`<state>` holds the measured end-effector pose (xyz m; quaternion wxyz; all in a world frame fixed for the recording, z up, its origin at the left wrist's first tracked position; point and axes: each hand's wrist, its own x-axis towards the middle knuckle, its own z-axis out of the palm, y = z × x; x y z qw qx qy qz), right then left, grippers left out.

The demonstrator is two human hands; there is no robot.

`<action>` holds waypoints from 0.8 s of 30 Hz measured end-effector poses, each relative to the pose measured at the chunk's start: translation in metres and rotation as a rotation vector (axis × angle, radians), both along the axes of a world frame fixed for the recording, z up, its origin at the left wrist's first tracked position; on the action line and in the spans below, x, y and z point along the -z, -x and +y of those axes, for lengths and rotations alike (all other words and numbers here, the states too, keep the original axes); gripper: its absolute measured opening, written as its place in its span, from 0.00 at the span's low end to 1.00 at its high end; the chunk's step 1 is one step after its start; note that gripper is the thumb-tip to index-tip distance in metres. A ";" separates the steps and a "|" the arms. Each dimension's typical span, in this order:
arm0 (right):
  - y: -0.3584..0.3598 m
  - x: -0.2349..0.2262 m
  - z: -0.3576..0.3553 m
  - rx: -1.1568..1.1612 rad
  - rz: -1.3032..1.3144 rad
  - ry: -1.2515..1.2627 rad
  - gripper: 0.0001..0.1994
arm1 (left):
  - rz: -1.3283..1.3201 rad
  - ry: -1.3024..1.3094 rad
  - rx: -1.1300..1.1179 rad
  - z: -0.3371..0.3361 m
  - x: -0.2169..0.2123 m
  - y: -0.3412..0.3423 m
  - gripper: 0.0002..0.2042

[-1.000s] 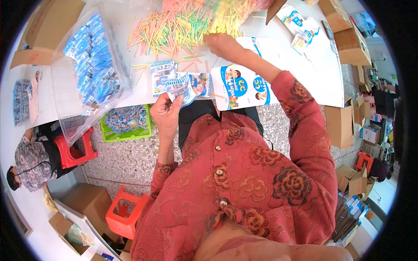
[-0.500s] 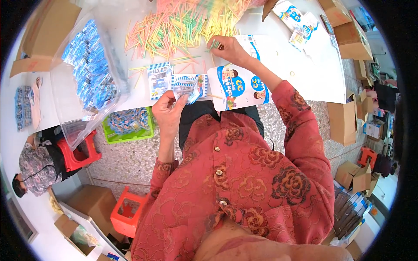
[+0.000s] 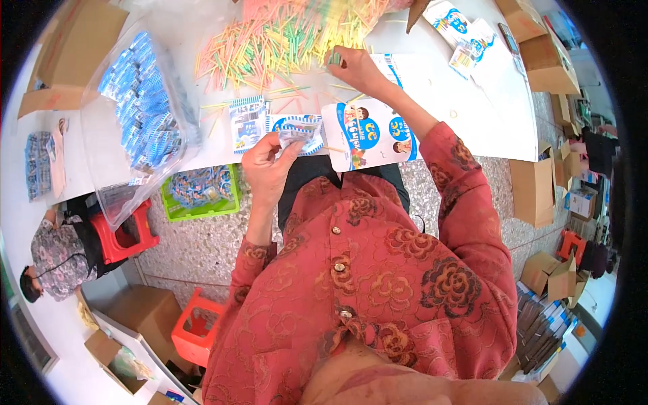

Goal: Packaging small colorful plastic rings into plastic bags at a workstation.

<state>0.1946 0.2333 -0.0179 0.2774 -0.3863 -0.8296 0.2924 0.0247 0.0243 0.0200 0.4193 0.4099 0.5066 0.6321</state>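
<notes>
Head view: left hand (image 3: 268,170) lifted just off the surface (image 3: 472,101), grip pinching a small clear packet (image 3: 295,137) by its edge. Right hand (image 3: 354,67) reaches to the pile of coloured sticks (image 3: 283,37), grip closed on a few. Best to keep the packet mouth open and facing up, and feed the sticks in aligned. Stick count unreadable; packet mouth blurred; pile cut off at top.
</notes>
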 end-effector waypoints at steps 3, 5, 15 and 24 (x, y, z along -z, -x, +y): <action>0.002 -0.054 -0.021 -0.020 0.087 0.133 0.09 | 0.027 -0.021 -0.003 0.000 0.007 0.004 0.05; 0.001 -0.088 -0.035 -0.197 0.374 0.336 0.09 | 0.042 -0.009 0.004 0.000 0.007 0.005 0.06; -0.003 -0.138 -0.072 -0.476 0.346 0.715 0.05 | 0.185 0.012 0.009 0.008 0.007 -0.001 0.04; 0.000 -0.137 -0.078 -0.475 0.135 0.290 0.06 | 0.226 -0.041 -0.019 0.008 0.006 -0.006 0.03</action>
